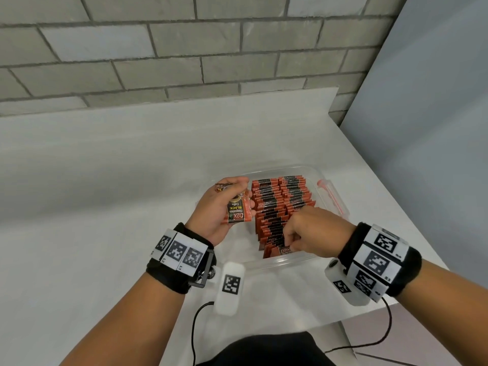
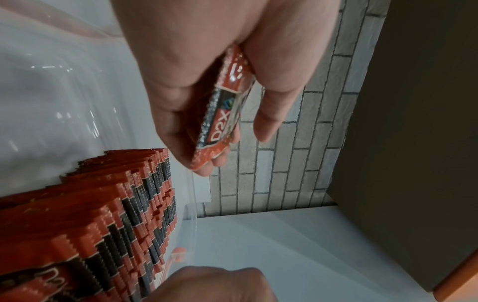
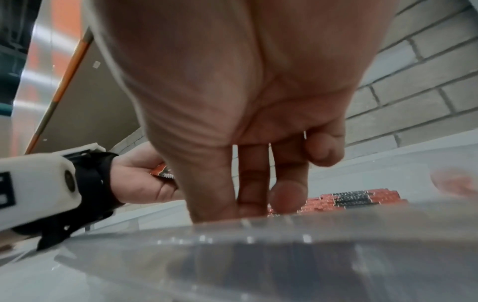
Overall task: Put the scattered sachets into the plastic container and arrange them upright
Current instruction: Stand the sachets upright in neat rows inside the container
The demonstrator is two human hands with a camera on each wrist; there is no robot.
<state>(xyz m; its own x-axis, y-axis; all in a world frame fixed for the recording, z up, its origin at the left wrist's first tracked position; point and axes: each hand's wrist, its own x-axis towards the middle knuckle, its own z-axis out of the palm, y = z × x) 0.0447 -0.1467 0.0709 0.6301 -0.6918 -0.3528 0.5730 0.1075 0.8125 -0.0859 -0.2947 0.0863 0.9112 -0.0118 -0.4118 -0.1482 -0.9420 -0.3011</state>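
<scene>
Clear, glossy plastic is nearest me: the front wall of the shallow rectangular plastic container point(image 1: 285, 262), and everything else I place from it. Just inside that wall my right hand point(image 1: 314, 232) is curled down, fingertips point(image 3: 287, 196) pinching the top edges of the front sachets in the packed rows of red-and-black foil sachets point(image 1: 280, 207); whether it grips one sachet or several I cannot tell. Those rows stand on edge, their serrated tops up, and run away from me along the container's long axis, filling its right part. Over the container's left part, which shows bare floor, my left hand point(image 1: 221, 207) holds one loose red-and-black sachet point(image 1: 239, 208) between thumb and curled fingers, its printed face turned to me and its long axis roughly upright. It hangs just beside the rows, not touching them. My judgement is that this sachet goes in next: it lies left of the rows, so the left hand is the nearer one, and it must turn to match the standing faces before sliding down. The foil is thin, crinkly and slick, so packets will likely lean unless pressed together. At the container's far right edge sits a translucent orange clip handle point(image 1: 331, 195). The container rests on a matt white table point(image 1: 105, 180).
</scene>
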